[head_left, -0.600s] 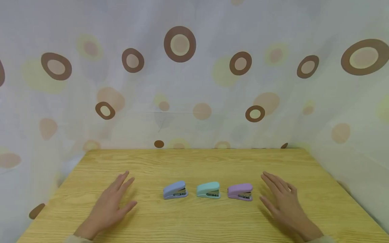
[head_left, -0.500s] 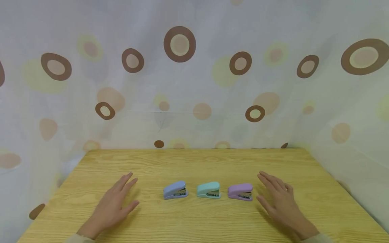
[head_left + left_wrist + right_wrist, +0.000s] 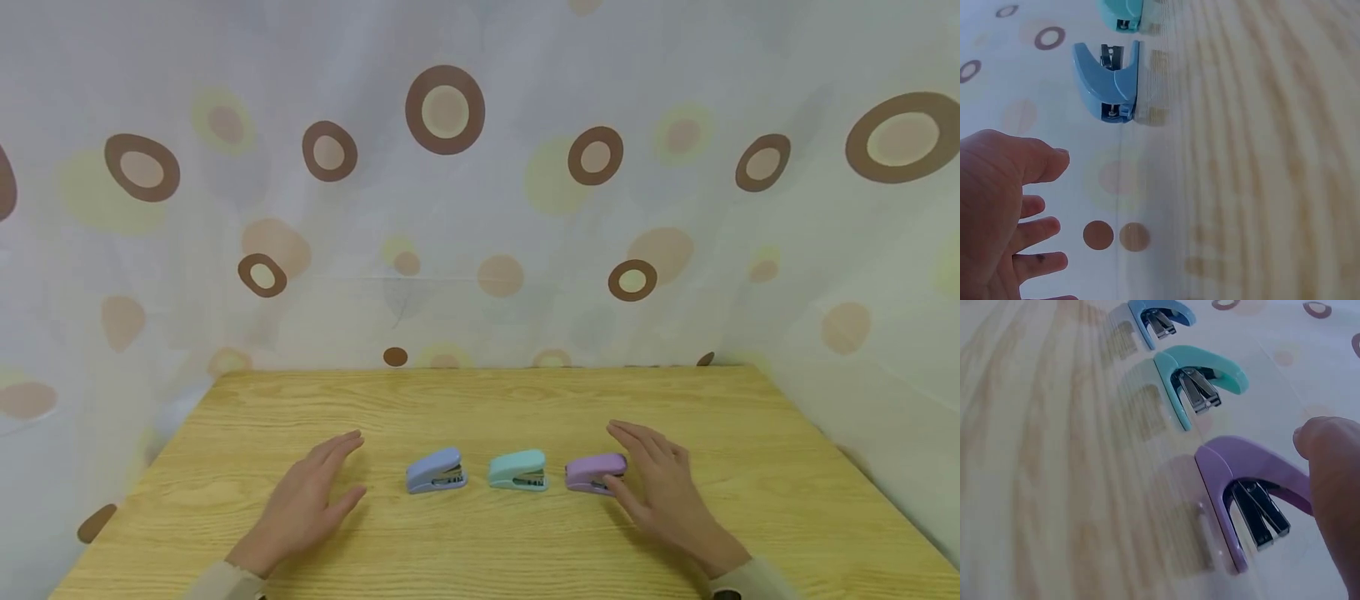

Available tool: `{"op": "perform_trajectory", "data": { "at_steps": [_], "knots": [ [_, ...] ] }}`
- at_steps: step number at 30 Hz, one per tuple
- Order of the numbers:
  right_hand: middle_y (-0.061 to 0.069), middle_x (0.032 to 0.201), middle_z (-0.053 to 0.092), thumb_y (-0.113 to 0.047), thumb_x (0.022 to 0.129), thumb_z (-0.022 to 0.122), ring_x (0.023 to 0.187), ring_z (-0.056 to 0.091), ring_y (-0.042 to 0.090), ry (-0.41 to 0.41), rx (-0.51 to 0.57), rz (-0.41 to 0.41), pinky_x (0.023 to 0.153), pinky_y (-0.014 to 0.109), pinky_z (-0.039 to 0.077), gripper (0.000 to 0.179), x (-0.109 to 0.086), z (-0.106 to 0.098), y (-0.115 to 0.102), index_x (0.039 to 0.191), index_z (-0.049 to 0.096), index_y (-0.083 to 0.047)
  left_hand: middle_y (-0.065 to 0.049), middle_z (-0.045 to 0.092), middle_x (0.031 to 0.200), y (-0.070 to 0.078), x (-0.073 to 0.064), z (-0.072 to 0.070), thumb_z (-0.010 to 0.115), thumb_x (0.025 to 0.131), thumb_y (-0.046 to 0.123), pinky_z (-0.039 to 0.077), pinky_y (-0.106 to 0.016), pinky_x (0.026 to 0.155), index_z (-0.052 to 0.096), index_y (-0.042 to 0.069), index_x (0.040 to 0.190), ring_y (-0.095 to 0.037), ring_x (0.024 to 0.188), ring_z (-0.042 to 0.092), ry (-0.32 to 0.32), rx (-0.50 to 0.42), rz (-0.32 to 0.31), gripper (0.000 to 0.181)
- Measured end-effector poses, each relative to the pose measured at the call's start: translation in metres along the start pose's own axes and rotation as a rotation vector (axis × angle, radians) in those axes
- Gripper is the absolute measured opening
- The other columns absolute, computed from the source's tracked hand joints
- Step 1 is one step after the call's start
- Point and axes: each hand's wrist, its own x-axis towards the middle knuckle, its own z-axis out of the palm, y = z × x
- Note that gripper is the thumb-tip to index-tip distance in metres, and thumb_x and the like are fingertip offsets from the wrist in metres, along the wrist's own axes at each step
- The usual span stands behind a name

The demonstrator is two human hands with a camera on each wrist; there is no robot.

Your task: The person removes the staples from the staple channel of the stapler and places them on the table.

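Three small staplers lie in a row on the wooden table [image 3: 480, 550]: a blue stapler [image 3: 436, 472] at left, a mint green stapler [image 3: 517, 470] in the middle and a purple stapler [image 3: 588, 472] at right. My right hand [image 3: 663, 492] is beside the purple one, fingers extended, its thumb overlapping that stapler's front end in the head view. In the right wrist view the thumb [image 3: 1335, 481] shows close by the purple stapler [image 3: 1247, 469]. Left of the blue stapler, my left hand [image 3: 303, 500] hovers with spread fingers, holding nothing; the left wrist view has it apart from the blue stapler [image 3: 1110, 84].
A pale curtain [image 3: 480, 192] with brown and beige circles hangs behind the table and along both sides. The table's back edge [image 3: 480, 369] meets it. Bare wood lies in front of and behind the staplers.
Both hands have moved inward, the left toward the blue stapler and the right up to the purple one, its thumb now overlapping it. The staplers stay where they were.
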Motion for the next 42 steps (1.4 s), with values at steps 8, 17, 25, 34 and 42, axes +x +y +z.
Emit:
{"op": "perform_trajectory", "data": {
  "at_steps": [8, 17, 25, 34, 42],
  "knots": [
    [0.013, 0.131, 0.054, -0.028, 0.087, 0.067, 0.118, 0.046, 0.033, -0.022, 0.041, -0.035, 0.084, 0.049, 0.029, 0.055, 0.011, 0.015, -0.013, 0.132, 0.052, 0.0, -0.015, 0.056, 0.133, 0.006, 0.01, 0.005, 0.074, 0.083, 0.019, 0.047, -0.052, 0.091, 0.053, 0.001, 0.132, -0.033, 0.119, 0.055, -0.028, -0.046, -0.037, 0.056],
    [0.012, 0.125, 0.058, -0.03, 0.088, 0.066, 0.114, 0.05, 0.031, 0.007, 0.043, -0.105, 0.083, 0.049, 0.033, 0.052, 0.029, 0.032, -0.025, 0.129, 0.054, -0.001, -0.014, 0.059, 0.129, 0.013, 0.016, 0.017, 0.074, 0.083, 0.018, 0.049, -0.051, 0.089, 0.054, 0.003, 0.13, -0.032, 0.117, 0.056, -0.04, -0.084, -0.045, 0.054],
    [0.011, 0.12, 0.06, -0.028, 0.085, 0.066, 0.11, 0.053, 0.031, 0.034, 0.031, -0.144, 0.083, 0.05, 0.033, 0.049, 0.045, 0.042, -0.038, 0.125, 0.057, -0.002, -0.012, 0.056, 0.133, 0.026, 0.027, 0.022, 0.071, 0.086, 0.02, 0.046, -0.051, 0.094, 0.052, 0.006, 0.134, -0.032, 0.12, 0.055, -0.135, -0.148, -0.121, 0.053],
    [0.008, 0.118, 0.061, -0.026, 0.079, 0.075, 0.108, 0.052, 0.026, -0.042, 0.045, -0.135, 0.079, 0.044, 0.034, 0.049, 0.058, 0.056, -0.053, 0.122, 0.06, -0.006, -0.01, 0.055, 0.135, 0.036, 0.037, 0.03, 0.068, 0.089, 0.021, 0.043, -0.051, 0.099, 0.05, 0.009, 0.136, -0.03, 0.125, 0.052, -0.206, -0.197, -0.167, 0.051],
    [0.0, 0.117, 0.061, -0.039, 0.081, 0.075, 0.105, 0.052, 0.019, -0.263, 0.019, -0.157, 0.08, 0.041, 0.037, 0.049, 0.072, 0.068, -0.071, 0.119, 0.063, -0.011, -0.012, 0.058, 0.13, 0.046, 0.044, 0.037, 0.069, 0.088, 0.021, 0.048, -0.049, 0.092, 0.051, 0.007, 0.133, -0.029, 0.114, 0.058, -0.201, -0.213, -0.099, 0.051]
  ]
}}
